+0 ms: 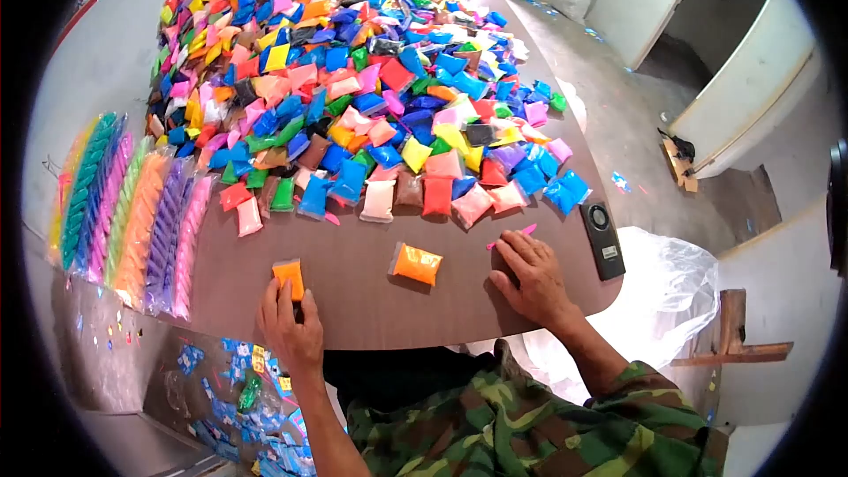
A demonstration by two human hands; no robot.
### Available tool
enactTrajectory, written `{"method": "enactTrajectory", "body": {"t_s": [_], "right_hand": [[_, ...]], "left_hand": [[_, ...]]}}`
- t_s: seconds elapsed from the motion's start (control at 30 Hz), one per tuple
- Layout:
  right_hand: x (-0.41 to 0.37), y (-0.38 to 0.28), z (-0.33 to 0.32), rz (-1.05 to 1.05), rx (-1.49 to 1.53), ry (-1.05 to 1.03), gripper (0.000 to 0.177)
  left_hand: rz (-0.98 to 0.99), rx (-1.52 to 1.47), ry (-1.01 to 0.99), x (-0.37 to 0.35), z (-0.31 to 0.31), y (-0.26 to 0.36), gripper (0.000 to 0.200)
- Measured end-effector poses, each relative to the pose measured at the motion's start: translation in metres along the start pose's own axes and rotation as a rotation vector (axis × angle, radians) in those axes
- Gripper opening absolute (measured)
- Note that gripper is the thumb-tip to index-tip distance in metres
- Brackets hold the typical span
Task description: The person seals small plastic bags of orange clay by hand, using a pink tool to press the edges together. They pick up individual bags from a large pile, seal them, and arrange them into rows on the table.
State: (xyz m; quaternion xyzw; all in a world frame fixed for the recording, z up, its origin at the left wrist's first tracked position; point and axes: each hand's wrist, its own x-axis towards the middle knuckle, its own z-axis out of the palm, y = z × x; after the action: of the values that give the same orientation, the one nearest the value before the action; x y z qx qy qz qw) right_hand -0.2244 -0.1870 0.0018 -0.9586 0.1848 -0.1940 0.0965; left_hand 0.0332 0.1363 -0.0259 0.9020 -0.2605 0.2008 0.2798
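Note:
My left hand (291, 329) is at the table's front edge, its fingertips and thumb on the lower end of a small orange clay packet (288, 275). A second orange clay packet (417, 265) in clear wrapping lies flat between my two hands, touched by neither. My right hand (533, 281) rests on the tabletop with its fingers stretched out and the thumb apart. Its fingertips lie over a thin pink plastic stick (527, 230), which is partly hidden under them.
A large heap of colourful small packets (353, 79) covers the back of the brown table (353, 305). Long bags of twisted coloured pieces (141, 221) line the left edge. A dark handheld device (602, 241) lies at the right edge. Clear plastic sheeting (662, 287) and scattered wrappers (256, 415) are below.

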Motion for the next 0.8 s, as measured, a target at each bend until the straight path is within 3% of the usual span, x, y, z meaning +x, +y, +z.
{"method": "enactTrajectory", "body": {"t_s": [0.13, 0.37, 0.53, 0.63, 0.8], "right_hand": [[-0.018, -0.01, -0.004, -0.007, 0.024, -0.036, 0.058], [-0.047, -0.06, -0.005, -0.04, 0.088, -0.098, 0.069], [-0.051, -0.077, -0.005, -0.113, 0.197, -0.102, 0.077], [-0.062, -0.062, 0.001, -0.16, 0.202, -0.085, 0.067], [-0.071, -0.054, 0.009, -0.246, 0.302, 0.085, 0.032]], "left_hand": [[-0.01, 0.033, -0.1, -0.028, -0.014, 0.027, 0.042], [0.174, -0.043, -0.274, -0.073, -0.024, 0.106, 0.041], [0.273, -0.097, -0.299, -0.074, -0.014, 0.129, 0.039], [0.327, -0.076, -0.282, -0.072, -0.015, 0.132, 0.038], [0.397, -0.08, -0.287, -0.072, -0.014, 0.137, 0.039]]}}
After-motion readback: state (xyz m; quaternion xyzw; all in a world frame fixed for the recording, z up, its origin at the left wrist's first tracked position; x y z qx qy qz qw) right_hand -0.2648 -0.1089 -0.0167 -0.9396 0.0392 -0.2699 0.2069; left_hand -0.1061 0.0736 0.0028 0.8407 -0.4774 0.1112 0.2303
